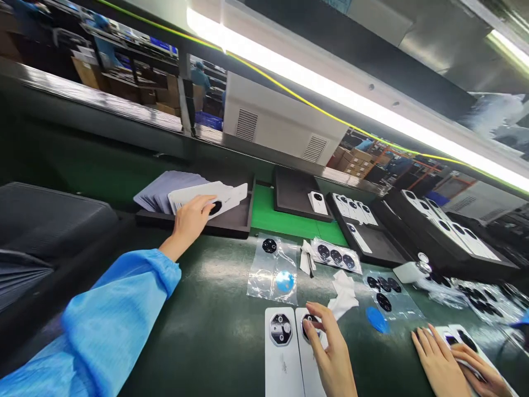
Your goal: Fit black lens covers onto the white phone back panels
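Left hand (192, 218): I reach far out to the left, blue sleeve (119, 309) on my arm. My fingers are bent and lie on top of the tray cover. I cannot tell whether I grip it or only touch it.
Tray cover (206, 197): a white phone back lying tilted on a fanned stack in the black tray (235, 223), at the back of the counter (215, 320).
Right hand (330, 353): close to me, fingers curled, their tips gathered on the camera ring. I cannot tell whether they pinch it or press it.
Camera ring (311, 326): black and round, at the top of the right cover.
Right cover (303, 365): white, flat on the counter, partly under my right hand.
Left cover (281, 353): just beside it, untouched.
Clear bag (273, 270): beyond both covers, with white wipes (343, 295) to its right.
Co-worker's hands (442, 361): at lower right, on another cover.
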Motion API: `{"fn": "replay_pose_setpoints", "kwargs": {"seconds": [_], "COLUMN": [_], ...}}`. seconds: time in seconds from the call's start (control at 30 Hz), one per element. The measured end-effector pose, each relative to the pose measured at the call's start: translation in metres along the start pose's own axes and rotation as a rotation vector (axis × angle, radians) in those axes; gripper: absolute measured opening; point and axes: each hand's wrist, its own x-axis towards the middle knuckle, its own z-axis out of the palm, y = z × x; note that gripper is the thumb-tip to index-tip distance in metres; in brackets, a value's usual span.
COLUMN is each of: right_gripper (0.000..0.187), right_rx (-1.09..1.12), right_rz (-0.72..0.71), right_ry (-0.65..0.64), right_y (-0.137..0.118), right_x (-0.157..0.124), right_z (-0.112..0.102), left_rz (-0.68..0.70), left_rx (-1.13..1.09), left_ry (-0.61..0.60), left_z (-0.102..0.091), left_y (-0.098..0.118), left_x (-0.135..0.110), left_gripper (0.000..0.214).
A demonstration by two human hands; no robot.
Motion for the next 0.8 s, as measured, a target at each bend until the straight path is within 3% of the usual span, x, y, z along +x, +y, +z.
{"fn": "replay_pose_setpoints", "kwargs": {"seconds": [0.13,0.33,0.5,0.6,0.7,0.8], "right_gripper": [0.032,0.023,0.026,0.029,0.028,0.026], "right_rx": [-0.127,-0.321,-0.359,-0.392,-0.443,-0.497], "right_rz": [-0.082,-0.15,-0.235,-0.277,-0.288,-0.271], "right_ry": [0.075,0.006,-0.108,-0.178,-0.237,-0.287], "right_y": [0.013,0.036,0.029,0.021,0.016,0.009], "right_x": [-0.004,0.007,0.012,0.016,0.024,0.035], "right_z": [-0.013,-0.028,-0.015,-0.001,0.009,0.014], "left_rz": [0.04,0.088,0.231,0.338,0.46,0.447], "left_rx": [0.082,0.11,0.116,0.063,-0.006,-0.126], "left_ry": [-0.04,0.005,0.009,-0.223,-0.424,-0.705], "left_z": [0.001,-0.003,-0.004,0.003,0.015,0.025], "left_y": [-0.008,-0.012,0.013,0.044,0.072,0.084], "left_x": [-0.002,0.003,-0.008,-0.048,-0.114,-0.172], "left_gripper": [0.029,0.039,0.037,0.031,0.016,0.053]}}
